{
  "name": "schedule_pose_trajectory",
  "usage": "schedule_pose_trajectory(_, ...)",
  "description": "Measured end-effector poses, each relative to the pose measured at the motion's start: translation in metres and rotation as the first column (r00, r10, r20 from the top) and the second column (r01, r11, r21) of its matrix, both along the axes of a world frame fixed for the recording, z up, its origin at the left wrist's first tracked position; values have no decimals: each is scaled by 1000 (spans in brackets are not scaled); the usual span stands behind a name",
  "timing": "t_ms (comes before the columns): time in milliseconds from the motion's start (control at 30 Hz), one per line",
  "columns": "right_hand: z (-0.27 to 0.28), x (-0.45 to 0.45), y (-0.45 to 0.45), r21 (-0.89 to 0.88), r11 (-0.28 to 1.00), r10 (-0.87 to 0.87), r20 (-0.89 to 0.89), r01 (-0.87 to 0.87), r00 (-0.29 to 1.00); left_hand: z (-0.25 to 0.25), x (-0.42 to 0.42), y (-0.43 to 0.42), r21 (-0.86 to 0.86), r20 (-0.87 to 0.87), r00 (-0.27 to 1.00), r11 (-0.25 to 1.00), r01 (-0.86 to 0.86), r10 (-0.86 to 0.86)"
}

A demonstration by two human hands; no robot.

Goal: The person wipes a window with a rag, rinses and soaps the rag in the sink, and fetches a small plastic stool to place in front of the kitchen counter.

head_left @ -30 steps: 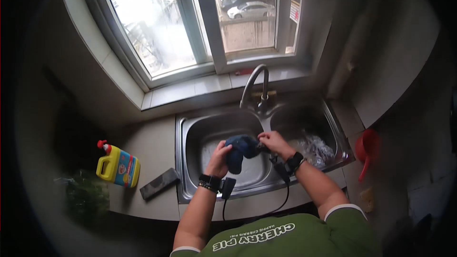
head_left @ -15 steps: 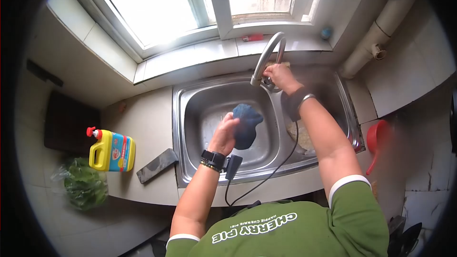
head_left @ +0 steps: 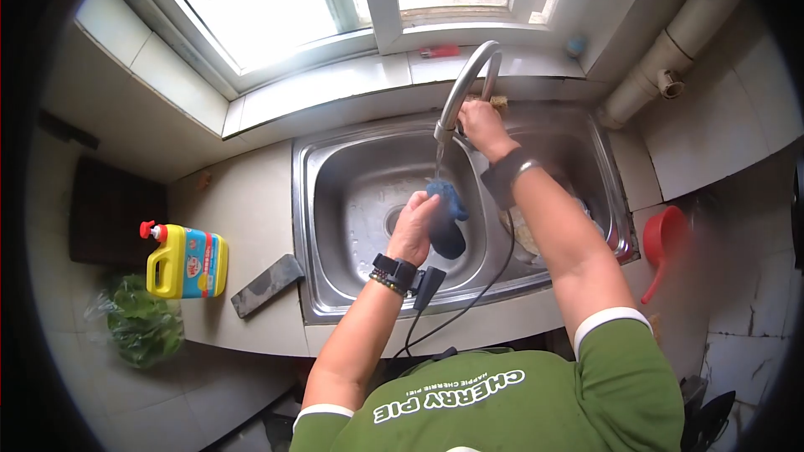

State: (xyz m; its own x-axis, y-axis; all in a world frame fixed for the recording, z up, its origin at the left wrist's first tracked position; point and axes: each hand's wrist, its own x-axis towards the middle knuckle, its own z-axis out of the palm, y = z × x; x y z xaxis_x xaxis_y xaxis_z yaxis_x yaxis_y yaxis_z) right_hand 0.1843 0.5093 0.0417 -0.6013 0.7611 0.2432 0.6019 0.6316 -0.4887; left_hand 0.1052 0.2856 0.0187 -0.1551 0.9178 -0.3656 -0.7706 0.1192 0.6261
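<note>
My left hand [head_left: 410,230] is closed on a blue cloth [head_left: 446,201], which hangs over the left basin [head_left: 352,184] with its darker end pointing down. A thin stream of water falls from the spout of the curved metal faucet [head_left: 462,88] onto the top of the cloth. My right hand [head_left: 484,127] reaches to the base of the faucet, its fingers closed around the handle there, which they mostly hide. A pale, rounded item [head_left: 526,234] lies in the right basin, partly covered by my right forearm.
A yellow detergent jug [head_left: 186,261] with a red pump stands on the left counter, beside a grey whetstone-like block [head_left: 267,285]. Bagged green leaves [head_left: 144,322] lie farther left. A red ladle-like scoop [head_left: 664,238] is right of the sink. A cable runs from my left wrist.
Water now runs from the spout onto the cloth. The cloth has bunched narrower in my left hand, while my right hand stays at the faucet handle. The view has shifted slightly.
</note>
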Motion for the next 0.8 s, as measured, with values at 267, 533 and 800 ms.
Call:
schedule_pose_trajectory(267,-60,46,-97,-900,436,-350,-174,-5,921,5,-1,17,88,119,987,989,-120,109)
schedule_pose_trajectory(533,-85,6,-99,-797,567,-590,-569,-209,573,-22,-13,14,22,163,967,979,-201,195)
schedule_pose_trajectory(800,-22,3,-178,-452,892,-165,-287,19,944,-47,-5,19,-80,307,922,971,-224,238)
